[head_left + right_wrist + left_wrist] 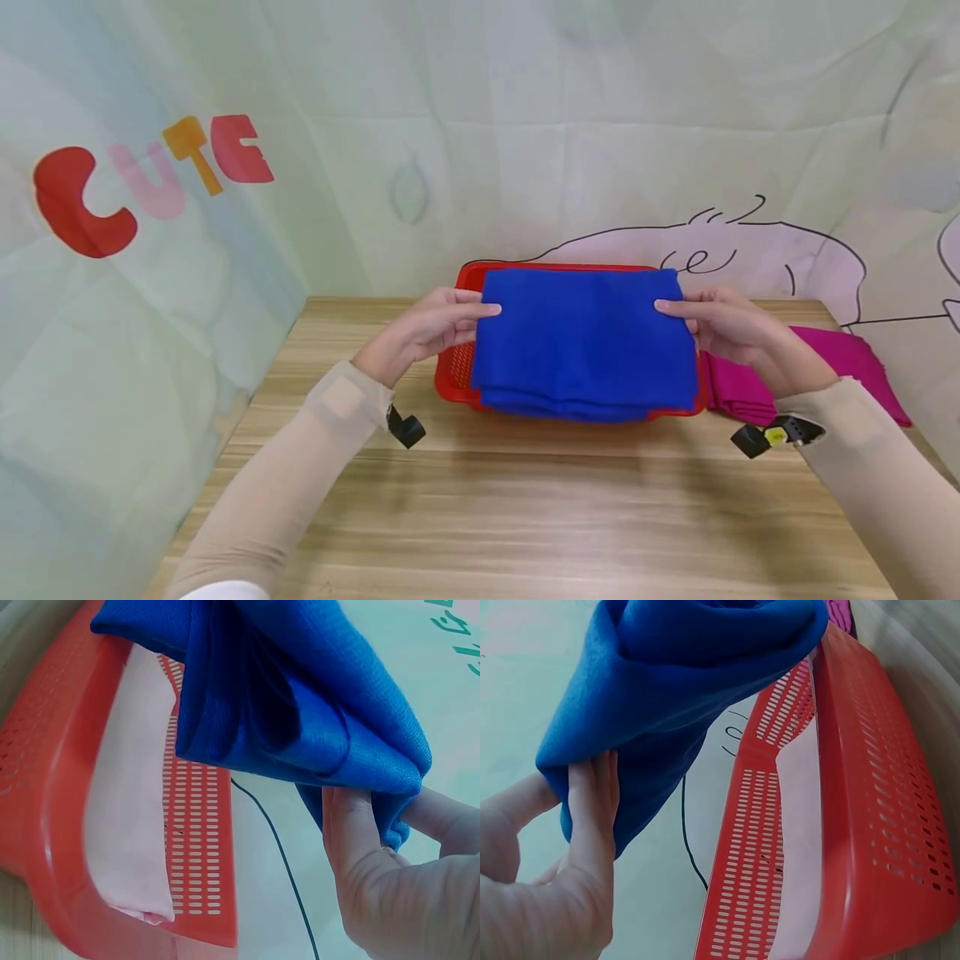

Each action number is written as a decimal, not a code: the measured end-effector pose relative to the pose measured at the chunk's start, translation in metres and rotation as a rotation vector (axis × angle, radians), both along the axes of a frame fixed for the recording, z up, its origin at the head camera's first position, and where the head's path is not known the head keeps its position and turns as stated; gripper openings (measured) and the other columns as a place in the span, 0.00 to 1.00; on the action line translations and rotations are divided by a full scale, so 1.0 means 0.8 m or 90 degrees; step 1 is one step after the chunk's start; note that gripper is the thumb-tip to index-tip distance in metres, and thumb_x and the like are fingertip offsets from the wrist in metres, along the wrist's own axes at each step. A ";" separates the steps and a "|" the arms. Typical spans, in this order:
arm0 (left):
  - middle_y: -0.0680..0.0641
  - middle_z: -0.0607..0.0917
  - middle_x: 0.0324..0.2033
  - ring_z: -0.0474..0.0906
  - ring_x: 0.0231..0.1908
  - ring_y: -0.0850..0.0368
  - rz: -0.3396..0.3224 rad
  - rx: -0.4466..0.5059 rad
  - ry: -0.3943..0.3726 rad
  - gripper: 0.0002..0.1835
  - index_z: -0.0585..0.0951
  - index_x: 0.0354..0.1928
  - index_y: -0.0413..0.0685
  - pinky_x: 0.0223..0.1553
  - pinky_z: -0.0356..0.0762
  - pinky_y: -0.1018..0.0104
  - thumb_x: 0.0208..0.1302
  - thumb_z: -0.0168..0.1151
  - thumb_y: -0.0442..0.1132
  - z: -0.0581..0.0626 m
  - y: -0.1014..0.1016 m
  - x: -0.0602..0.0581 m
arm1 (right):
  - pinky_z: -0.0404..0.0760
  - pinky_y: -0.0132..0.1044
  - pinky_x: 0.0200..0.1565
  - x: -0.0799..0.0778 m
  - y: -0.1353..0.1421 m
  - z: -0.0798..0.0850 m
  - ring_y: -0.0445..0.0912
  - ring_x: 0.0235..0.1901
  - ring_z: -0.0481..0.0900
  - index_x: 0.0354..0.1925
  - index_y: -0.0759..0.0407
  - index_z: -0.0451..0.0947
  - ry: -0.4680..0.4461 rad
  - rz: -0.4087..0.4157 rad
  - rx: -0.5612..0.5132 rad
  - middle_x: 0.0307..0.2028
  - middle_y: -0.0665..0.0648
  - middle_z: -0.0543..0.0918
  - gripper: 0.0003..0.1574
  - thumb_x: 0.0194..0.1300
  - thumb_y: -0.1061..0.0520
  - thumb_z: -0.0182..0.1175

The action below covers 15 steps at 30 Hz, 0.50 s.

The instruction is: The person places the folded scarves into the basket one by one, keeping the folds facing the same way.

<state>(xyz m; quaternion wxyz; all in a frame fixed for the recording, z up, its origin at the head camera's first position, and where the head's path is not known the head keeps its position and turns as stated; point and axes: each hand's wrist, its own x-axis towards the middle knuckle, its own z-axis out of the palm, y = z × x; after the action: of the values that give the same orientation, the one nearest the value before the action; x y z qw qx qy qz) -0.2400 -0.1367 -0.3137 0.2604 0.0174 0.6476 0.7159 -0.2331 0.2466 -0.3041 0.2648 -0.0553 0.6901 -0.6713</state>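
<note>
A folded blue cloth (pixel 585 342) is held up over a red plastic basket (pixel 455 383). My left hand (pixel 442 321) pinches its left edge, thumb on top and fingers beneath. At the opposite edge my right hand (pixel 712 321) pinches it the same way. The wrist views show the cloth's thick folded layers (pixel 300 727) above the basket rim. Inside the basket lies a folded pale pink cloth (pixel 802 825), which the blue cloth hides in the head view.
A folded magenta cloth (pixel 847 362) lies on the wooden table (pixel 525 517), right of the basket and partly behind my right forearm. A printed curtain (pixel 495 167) hangs right behind the basket, and another stretch of it runs along the left side.
</note>
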 end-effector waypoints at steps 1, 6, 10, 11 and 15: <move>0.51 0.86 0.28 0.85 0.30 0.61 0.002 0.001 0.000 0.37 0.54 0.75 0.33 0.46 0.83 0.66 0.71 0.59 0.33 0.000 0.000 -0.001 | 0.86 0.39 0.41 -0.001 -0.001 0.000 0.46 0.32 0.87 0.42 0.54 0.87 0.001 0.002 -0.003 0.32 0.57 0.88 0.15 0.77 0.59 0.53; 0.49 0.87 0.31 0.86 0.32 0.60 0.011 0.001 -0.002 0.37 0.56 0.75 0.33 0.46 0.83 0.66 0.70 0.61 0.34 0.000 -0.001 -0.008 | 0.86 0.40 0.39 -0.010 -0.003 0.003 0.47 0.31 0.88 0.41 0.55 0.87 0.011 0.013 -0.011 0.31 0.57 0.88 0.16 0.77 0.60 0.51; 0.49 0.88 0.31 0.86 0.31 0.60 0.015 0.001 -0.004 0.35 0.58 0.74 0.32 0.45 0.83 0.66 0.70 0.61 0.33 -0.001 -0.002 -0.013 | 0.86 0.39 0.40 -0.016 -0.005 0.006 0.46 0.32 0.88 0.42 0.54 0.86 0.010 0.015 -0.012 0.32 0.57 0.88 0.15 0.77 0.60 0.52; 0.49 0.88 0.31 0.86 0.32 0.59 0.016 0.003 -0.004 0.34 0.59 0.73 0.32 0.45 0.83 0.66 0.70 0.61 0.33 -0.001 -0.002 -0.014 | 0.86 0.39 0.40 -0.018 -0.005 0.007 0.46 0.32 0.88 0.42 0.54 0.86 0.006 0.015 -0.013 0.32 0.57 0.88 0.15 0.77 0.60 0.52; 0.48 0.88 0.33 0.87 0.33 0.58 0.024 0.012 -0.011 0.33 0.62 0.72 0.33 0.45 0.83 0.66 0.70 0.61 0.33 -0.001 -0.001 -0.020 | 0.86 0.38 0.41 -0.026 -0.006 0.010 0.45 0.32 0.87 0.40 0.56 0.86 -0.006 0.013 -0.015 0.31 0.56 0.88 0.14 0.77 0.59 0.53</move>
<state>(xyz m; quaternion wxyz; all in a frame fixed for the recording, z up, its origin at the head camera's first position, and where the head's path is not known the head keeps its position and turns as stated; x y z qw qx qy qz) -0.2561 -0.1374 -0.3141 0.2521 0.0016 0.6386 0.7271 -0.2535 0.2419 -0.2961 0.2745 -0.0621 0.6801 -0.6769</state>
